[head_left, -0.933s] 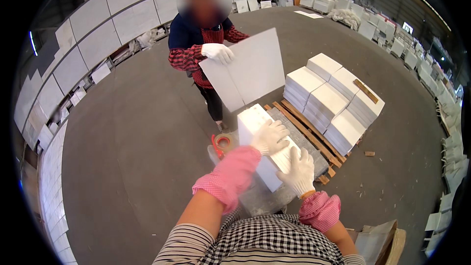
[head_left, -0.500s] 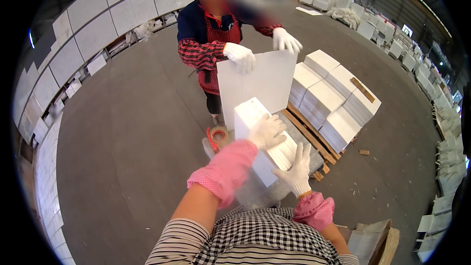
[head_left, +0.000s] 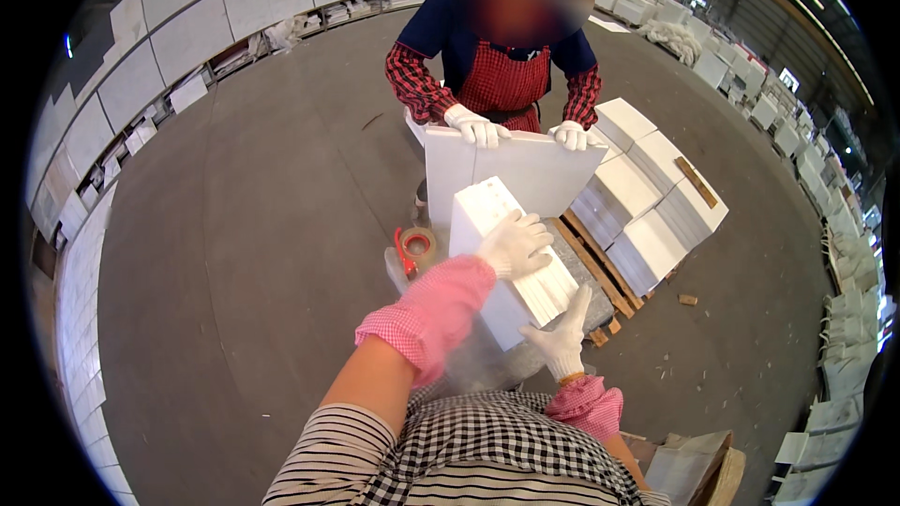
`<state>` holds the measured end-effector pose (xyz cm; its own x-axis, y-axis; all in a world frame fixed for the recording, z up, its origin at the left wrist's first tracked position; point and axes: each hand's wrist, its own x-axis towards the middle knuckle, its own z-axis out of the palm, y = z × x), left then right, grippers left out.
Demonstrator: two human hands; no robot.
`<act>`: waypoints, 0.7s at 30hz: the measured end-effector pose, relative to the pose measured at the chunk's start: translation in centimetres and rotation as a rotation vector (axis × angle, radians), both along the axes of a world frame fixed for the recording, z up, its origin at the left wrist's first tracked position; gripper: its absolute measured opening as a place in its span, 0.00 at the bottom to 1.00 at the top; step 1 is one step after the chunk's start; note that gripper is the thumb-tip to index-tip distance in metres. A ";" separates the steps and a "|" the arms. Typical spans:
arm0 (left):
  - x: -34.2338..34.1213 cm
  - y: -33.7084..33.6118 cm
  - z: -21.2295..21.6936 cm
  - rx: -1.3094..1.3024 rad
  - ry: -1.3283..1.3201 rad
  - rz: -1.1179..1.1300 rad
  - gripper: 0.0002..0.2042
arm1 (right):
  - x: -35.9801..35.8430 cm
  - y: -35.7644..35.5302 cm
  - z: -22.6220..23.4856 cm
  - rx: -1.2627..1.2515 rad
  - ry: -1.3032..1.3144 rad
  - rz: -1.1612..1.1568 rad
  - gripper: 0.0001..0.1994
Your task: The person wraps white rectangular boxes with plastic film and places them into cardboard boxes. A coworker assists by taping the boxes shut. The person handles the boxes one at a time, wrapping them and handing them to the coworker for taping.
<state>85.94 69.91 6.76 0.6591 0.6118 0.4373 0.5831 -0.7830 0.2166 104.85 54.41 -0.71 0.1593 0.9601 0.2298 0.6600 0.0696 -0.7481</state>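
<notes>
A block of several white tiles (head_left: 497,215), set on edge, stands in front of me on a low surface wrapped in clear plastic. My left hand (head_left: 517,245), in a white glove, lies on its top with fingers stretched out. At the block's near right end, my gloved right hand (head_left: 561,337) has thumb and fingers apart and touches the corner. Just beyond, a co-worker's gloved hands (head_left: 480,126) grip the top edge of a large white panel (head_left: 525,167), which stands upright behind the block. A red tape dispenser (head_left: 412,251) with a tape roll sits left of the block.
White tile stacks (head_left: 647,189) rest on a wooden pallet (head_left: 600,262) to the right, a wood strip on top. The co-worker (head_left: 497,66) stands opposite me. Large pale slabs (head_left: 187,19) line the left wall. A box-like container (head_left: 694,468) is at my lower right.
The co-worker has shifted right and leaned toward the panel, moving both hands along its top edge. The panel's right end has swung lower and rightward. My hands stay about where they were.
</notes>
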 end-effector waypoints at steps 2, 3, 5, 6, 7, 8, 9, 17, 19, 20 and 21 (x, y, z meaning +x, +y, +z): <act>0.1 0.0 -0.2 0.007 -0.014 0.001 0.16 | 0.0 0.1 -0.6 0.033 0.025 0.001 0.73; 0.1 0.0 -0.3 0.018 -0.026 0.002 0.16 | 0.0 0.0 -0.9 0.048 0.040 -0.001 0.72; 0.0 0.0 -0.5 0.039 -0.050 0.004 0.16 | 0.1 0.2 -1.3 0.104 -0.044 0.004 0.69; 0.0 0.0 -0.4 0.023 -0.045 0.002 0.16 | 0.0 0.2 -1.2 0.132 -0.085 0.003 0.68; 0.1 0.0 -0.3 0.008 -0.039 0.001 0.16 | -0.1 0.2 -1.1 0.134 -0.093 -0.007 0.66; 0.1 0.0 -0.2 -0.007 -0.034 -0.001 0.16 | -0.2 0.2 -1.0 0.136 -0.101 -0.017 0.65; 0.1 0.0 -0.1 -0.007 -0.029 -0.001 0.16 | -0.3 0.2 -0.7 0.140 -0.109 -0.023 0.63; 0.2 0.0 -0.2 0.030 -0.043 -0.005 0.15 | -0.4 0.1 0.3 0.148 -0.109 -0.022 0.62; 0.2 0.0 -0.3 0.041 -0.046 -0.006 0.15 | -0.4 0.1 0.2 0.154 -0.115 -0.024 0.61; 0.3 0.1 -0.3 0.046 -0.048 -0.007 0.15 | -0.4 0.1 0.1 0.158 -0.121 -0.026 0.61; 0.2 0.0 -0.3 0.049 -0.046 -0.004 0.15 | -0.5 0.1 0.2 0.161 -0.127 -0.026 0.61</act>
<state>86.19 69.95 6.42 0.6403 0.5859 0.4968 0.5699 -0.7959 0.2041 104.36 54.50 -0.52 0.1437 0.9053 0.3997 0.7514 0.1630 -0.6394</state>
